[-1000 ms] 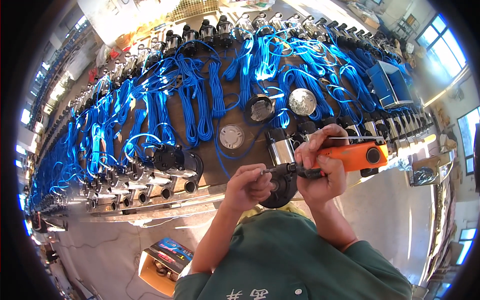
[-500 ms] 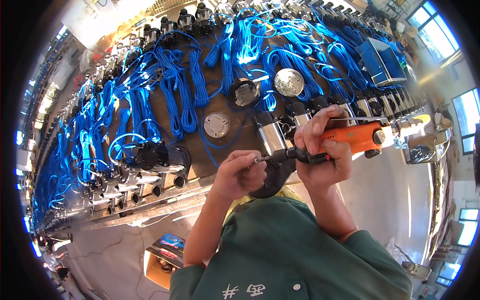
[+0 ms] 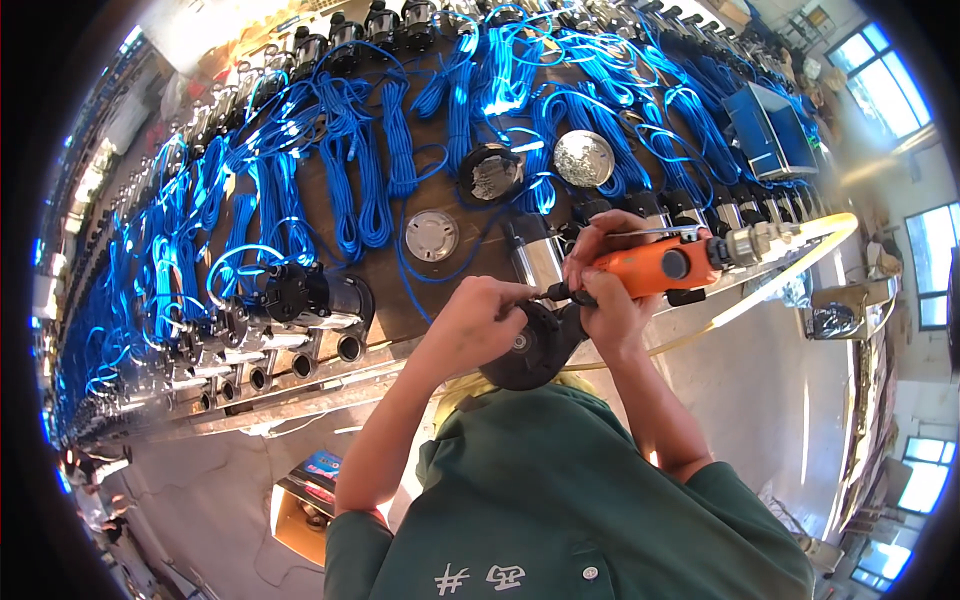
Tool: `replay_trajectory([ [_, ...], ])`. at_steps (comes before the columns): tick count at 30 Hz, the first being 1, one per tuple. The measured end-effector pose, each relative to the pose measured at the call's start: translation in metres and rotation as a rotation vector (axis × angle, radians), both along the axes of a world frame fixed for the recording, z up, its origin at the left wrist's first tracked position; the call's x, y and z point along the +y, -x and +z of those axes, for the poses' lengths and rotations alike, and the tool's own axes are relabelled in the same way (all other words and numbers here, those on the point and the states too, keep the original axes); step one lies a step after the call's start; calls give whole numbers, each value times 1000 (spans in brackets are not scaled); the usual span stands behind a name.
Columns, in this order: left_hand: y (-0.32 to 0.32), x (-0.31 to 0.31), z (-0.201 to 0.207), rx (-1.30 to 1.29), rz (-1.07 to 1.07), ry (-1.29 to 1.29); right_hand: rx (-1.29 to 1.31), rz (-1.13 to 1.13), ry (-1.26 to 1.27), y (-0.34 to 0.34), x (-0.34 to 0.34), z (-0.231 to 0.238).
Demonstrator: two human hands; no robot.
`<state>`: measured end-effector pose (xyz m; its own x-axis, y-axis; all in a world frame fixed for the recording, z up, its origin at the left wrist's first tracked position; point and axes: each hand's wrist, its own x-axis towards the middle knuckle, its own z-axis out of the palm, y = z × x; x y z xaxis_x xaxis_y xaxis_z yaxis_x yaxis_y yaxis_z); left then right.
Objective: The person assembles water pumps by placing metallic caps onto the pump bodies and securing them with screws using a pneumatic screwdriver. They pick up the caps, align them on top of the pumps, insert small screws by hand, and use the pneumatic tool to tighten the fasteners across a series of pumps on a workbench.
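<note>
My right hand (image 3: 612,315) grips an orange air screwdriver (image 3: 645,268), its bit pointing left. My left hand (image 3: 468,330) is closed, thumb and forefinger pinched at the tip of the bit. Whatever small piece is between them is hidden by the fingers. Just below both hands, close to my body, is the round black end (image 3: 528,362) of a pump. A shiny steel cylinder (image 3: 541,262) with a black top lies behind it. Left of that, a white slotted disc (image 3: 432,235) rests on the bench.
A round dish of small metal parts (image 3: 583,160) and a dark bowl (image 3: 491,172) sit farther back. Bundles of blue cable (image 3: 340,190) and rows of pumps (image 3: 318,300) crowd the bench. A blue bin (image 3: 768,130) stands at right; a pale hose (image 3: 790,270) loops from the screwdriver.
The screwdriver has swung round and moved a little left. My left hand has turned over and risen, its back now upward, still at the bit's tip. The hose now shows in a loop.
</note>
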<state>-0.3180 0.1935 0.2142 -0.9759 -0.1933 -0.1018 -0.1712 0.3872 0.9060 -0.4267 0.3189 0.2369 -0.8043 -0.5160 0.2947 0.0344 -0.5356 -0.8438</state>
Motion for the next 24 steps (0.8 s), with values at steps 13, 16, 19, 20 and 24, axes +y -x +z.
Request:
replay_trajectory([
  [13, -89, 35, -58, -228, 642, -177, 113, 103, -286, -10, -14, -19],
  [16, -90, 41, -82, -194, 622, -281, 183, 151, -297, -13, -17, -17],
  [19, -90, 49, -100, -128, 683, -351, 301, 170, -335, -11, -15, -25],
  [20, -90, 51, -101, -119, 705, -362, 279, 184, -324, -12, -16, -25],
  [24, -91, 50, -95, -126, 671, -356, 250, 182, -320, -15, -16, -25],
])
